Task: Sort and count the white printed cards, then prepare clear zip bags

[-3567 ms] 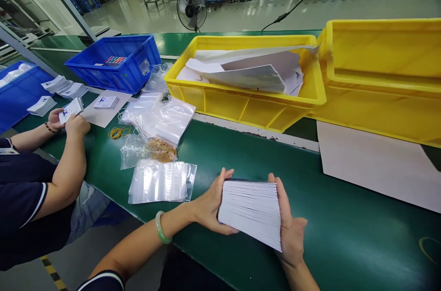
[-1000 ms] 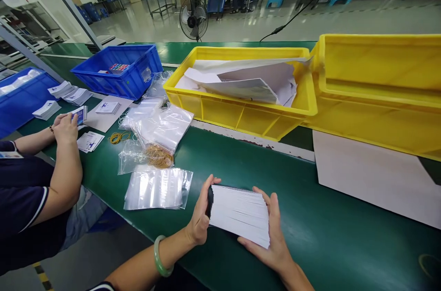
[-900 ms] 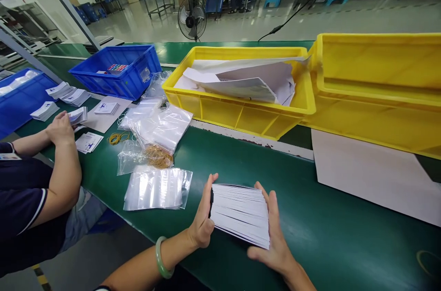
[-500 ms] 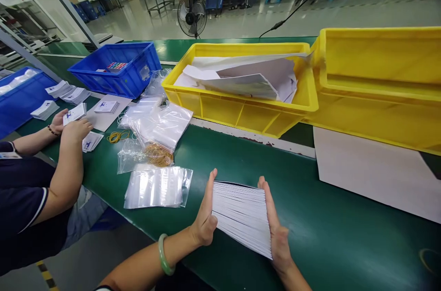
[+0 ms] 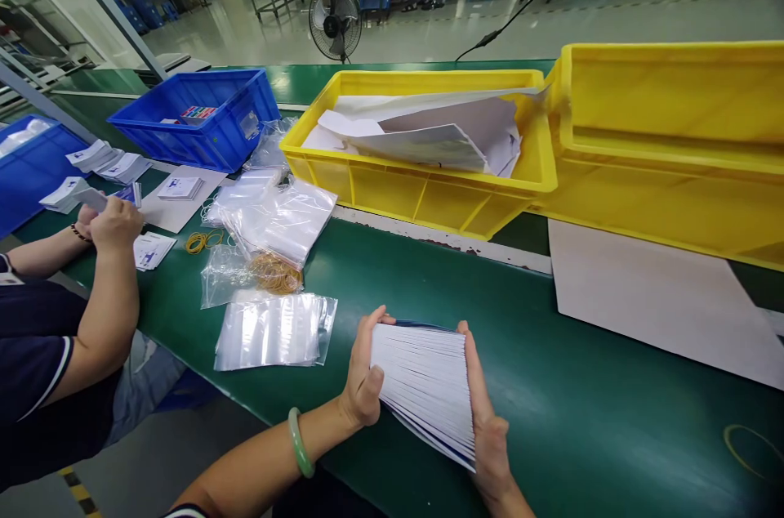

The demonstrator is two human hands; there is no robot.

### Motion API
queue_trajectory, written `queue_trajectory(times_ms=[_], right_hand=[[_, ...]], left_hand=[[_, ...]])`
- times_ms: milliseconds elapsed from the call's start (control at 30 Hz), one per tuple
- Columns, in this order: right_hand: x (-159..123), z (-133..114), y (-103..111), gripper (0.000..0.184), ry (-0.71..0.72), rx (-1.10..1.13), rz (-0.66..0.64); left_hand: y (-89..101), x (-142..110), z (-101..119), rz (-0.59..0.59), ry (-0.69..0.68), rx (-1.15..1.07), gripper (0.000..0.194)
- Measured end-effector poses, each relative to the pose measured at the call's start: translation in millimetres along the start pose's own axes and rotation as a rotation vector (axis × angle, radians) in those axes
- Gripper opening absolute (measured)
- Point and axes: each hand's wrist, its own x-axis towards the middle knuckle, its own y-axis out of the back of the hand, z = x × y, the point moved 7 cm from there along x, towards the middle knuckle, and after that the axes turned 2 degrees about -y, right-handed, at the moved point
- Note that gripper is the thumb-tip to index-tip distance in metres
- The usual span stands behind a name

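Observation:
A thick stack of white cards or booklets (image 5: 422, 387) stands edge-up between my two hands, its many thin edges facing me. My left hand (image 5: 366, 375) presses against the left side, fingers curling over the far corner. Along the right side lies my right hand (image 5: 487, 412), its fingers pointing away from me. Blue shows at the far and near edges of the stack. To the left of it, a pile of clear plastic bags (image 5: 273, 330) lies flat on the green table (image 5: 581, 387).
A yellow bin (image 5: 392, 203) with white paper stands behind, beside another yellow bin (image 5: 667, 175). Rubber bands (image 5: 275, 273), more clear bags (image 5: 287, 216) and a blue bin (image 5: 202, 134) are at left. A co-worker's hands (image 5: 113, 220) handle cards there. White board (image 5: 649, 297) lies right.
My left fingers have curled over the stack's far corner, and the stack has tilted slightly. The co-worker's hands have turned the cards they hold. The view has shifted a little.

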Motion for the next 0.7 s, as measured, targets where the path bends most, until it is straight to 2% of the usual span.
queue_trajectory(times_ms=[133, 200, 333, 400, 567, 633, 700], right_hand=[[7, -2, -4, 0.082, 0.05, -0.037, -0.042], [12, -4, 0, 0.085, 0.072, -0.072, -0.051], [17, -9, 24, 0.093, 0.077, -0.091, 0.101], [17, -11, 28, 0.092, 0.08, -0.101, 0.127], [18, -11, -1, 0.086, 0.049, -0.066, -0.166], [16, -15, 3, 0.079, 0.081, -0.07, -0.133], [7, -18, 17, 0.073, 0.118, -0.094, -0.017]], left_hand=[[2.8, 6, 3, 0.099, -0.015, 0.046, 0.061], [3.2, 7, 3, 0.126, -0.026, 0.053, 0.059], [1.7, 4, -3, 0.125, -0.021, 0.015, 0.06], [0.0, 3, -5, 0.108, -0.017, -0.01, 0.065], [0.3, 6, -6, 0.119, -0.033, -0.012, 0.069], [1.6, 7, -8, 0.133, -0.021, -0.021, 0.069], [2.7, 8, -11, 0.145, -0.011, -0.031, 0.069]])
